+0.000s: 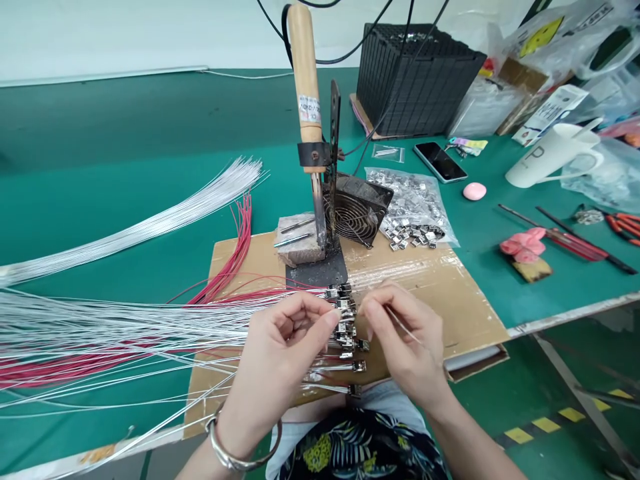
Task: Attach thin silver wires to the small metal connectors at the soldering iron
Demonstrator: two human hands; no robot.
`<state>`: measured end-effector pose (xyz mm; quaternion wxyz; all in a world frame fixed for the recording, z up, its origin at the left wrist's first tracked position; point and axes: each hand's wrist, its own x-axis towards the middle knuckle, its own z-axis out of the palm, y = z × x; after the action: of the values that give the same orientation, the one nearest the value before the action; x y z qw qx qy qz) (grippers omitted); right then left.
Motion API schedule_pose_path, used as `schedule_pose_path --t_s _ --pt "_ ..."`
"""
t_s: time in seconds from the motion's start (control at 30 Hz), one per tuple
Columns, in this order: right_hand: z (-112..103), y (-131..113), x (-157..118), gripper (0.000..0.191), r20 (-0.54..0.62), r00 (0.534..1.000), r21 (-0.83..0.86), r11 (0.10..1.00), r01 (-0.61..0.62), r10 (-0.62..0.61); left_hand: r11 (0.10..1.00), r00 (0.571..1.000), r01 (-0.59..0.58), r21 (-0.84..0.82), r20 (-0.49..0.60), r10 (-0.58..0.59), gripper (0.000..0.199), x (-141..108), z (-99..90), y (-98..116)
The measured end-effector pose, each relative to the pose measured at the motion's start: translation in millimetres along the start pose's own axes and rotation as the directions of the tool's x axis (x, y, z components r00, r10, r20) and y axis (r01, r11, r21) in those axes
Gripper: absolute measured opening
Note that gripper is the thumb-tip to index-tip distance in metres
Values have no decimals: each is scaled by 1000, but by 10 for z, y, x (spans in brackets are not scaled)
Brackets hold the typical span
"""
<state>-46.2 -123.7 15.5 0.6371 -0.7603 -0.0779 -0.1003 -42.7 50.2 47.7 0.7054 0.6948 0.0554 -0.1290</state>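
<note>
As your right hand (405,343) pinched a thin wire (403,325) above the cardboard sheet (440,313), your left hand (283,360) stood narrowly closed just beside the row of metal clips (343,331), though whether it held anything could not be told. White and red wires (100,317) fanned out left of the hands; a soldering iron (305,73) stood upright ahead.

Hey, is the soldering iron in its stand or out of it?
In its stand: the wooden-handled soldering iron stands nearly upright, gripped by a dark metal bracket.
</note>
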Motion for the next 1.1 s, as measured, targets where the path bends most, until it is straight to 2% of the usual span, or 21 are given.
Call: schedule_pose_path --t_s 0.07,0.13,0.37,0.63,0.7,0.9,1.1 --pt "-10 9 3 18 -86 996 1 1000 -19 19 999 1000 12 -33 -1 -12 18 2 -13 -7" --pt "-16 -1 0 14 -105 994 -19 1000 1 -3 999 1000 22 -46 12 -22 17 3 -28 -16" --pt "-9 -71 -16 21 -6 995 -18 995 97 -98 999 999 23 -41 36 -21 17 -4 -34 -28" --pt "-14 -76 24 21 46 997 53 997 52 -54 1000 997 17 -5 78 -16 16 -35 17 -16" --pt "-22 -75 24 20 57 998 94 995 17 -23 1000 998 -3 9 67 2 14 -40 32 -13" --pt "-37 -48 23 13 131 973 269 937 -221 192 993 995 -85 79 -43 88 10 -80 88 -18" --pt "-14 -22 11 5 151 957 372 882 -288 249 984 989 -98 149 -92 112 13 -90 156 -5"
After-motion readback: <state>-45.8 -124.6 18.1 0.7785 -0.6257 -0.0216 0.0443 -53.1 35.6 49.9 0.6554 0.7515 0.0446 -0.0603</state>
